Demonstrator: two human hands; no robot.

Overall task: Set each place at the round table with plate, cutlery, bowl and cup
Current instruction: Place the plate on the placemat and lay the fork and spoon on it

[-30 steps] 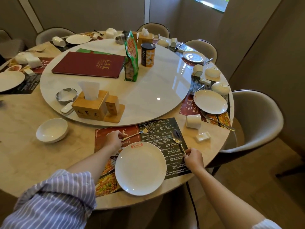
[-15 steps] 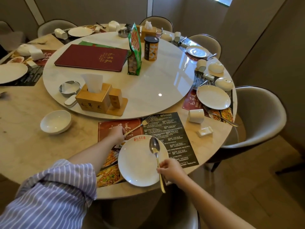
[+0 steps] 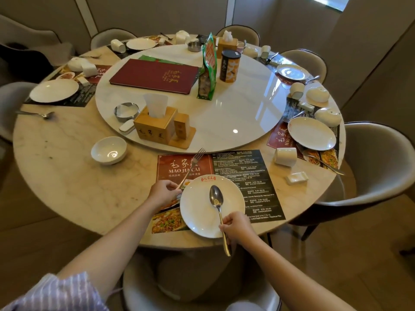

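A white plate (image 3: 197,212) lies on the printed placemat (image 3: 247,176) at the near edge of the round table (image 3: 56,176). My right hand (image 3: 235,226) grips the handle of a spoon (image 3: 216,197) whose bowl lies on the plate. My left hand (image 3: 162,194) pinches the handle of a fork (image 3: 195,160), which slants away over the placemat left of the plate. A white bowl (image 3: 109,150) stands upright to the left of the mat. A white cup (image 3: 285,156) lies on its side to the right, with a small white cutlery rest (image 3: 296,178) near it.
The lazy Susan (image 3: 235,113) carries a red menu (image 3: 155,75), a tissue box (image 3: 155,124), a snack bag (image 3: 207,70) and a can (image 3: 230,66). Other places around the table hold plates, tipped cups, overturned bowls and cutlery. A chair (image 3: 377,167) stands at the right.
My right hand carried the spoon from the placemat right of the plate onto the plate. My left hand kept hold of the fork handle. The camera pulled back slightly.
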